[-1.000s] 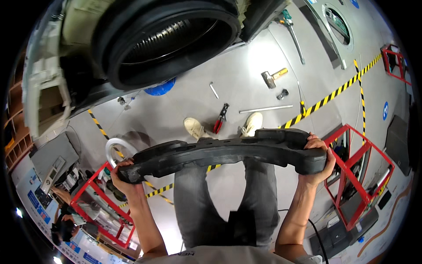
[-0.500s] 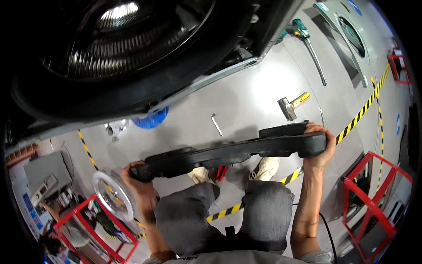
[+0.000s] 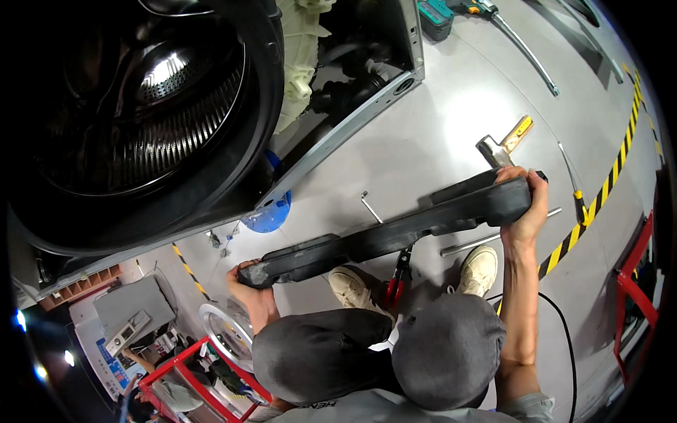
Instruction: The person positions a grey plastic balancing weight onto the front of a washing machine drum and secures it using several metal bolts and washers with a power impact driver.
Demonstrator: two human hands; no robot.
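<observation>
A long black moulded block (image 3: 395,236), which looks like a washing-machine counterweight, spans the space in front of my knees. My left hand (image 3: 252,296) grips its lower left end; my right hand (image 3: 529,211) is wrapped round its higher right end. It hangs tilted above the floor. Beyond it at the upper left stands the opened washing machine, with a shiny metal drum (image 3: 183,134), a black rim around it and a grey metal cabinet edge (image 3: 338,144). Right beside my right hand, a hammer (image 3: 495,149) lies on the floor, its head close to the block.
On the floor lie a small wrench (image 3: 371,208), red-handled pliers (image 3: 396,285), a metal bar (image 3: 469,243), a yellow-handled screwdriver (image 3: 579,208) and a green power tool (image 3: 436,17). Red frames (image 3: 627,285) stand right and lower left, near a round door ring (image 3: 229,331). A black cable (image 3: 570,345) trails at right.
My view has turned, bringing more of the drum and the cabinet's inside into sight. The black block slants more steeply, its right end higher in the picture. Both hands still grip it.
</observation>
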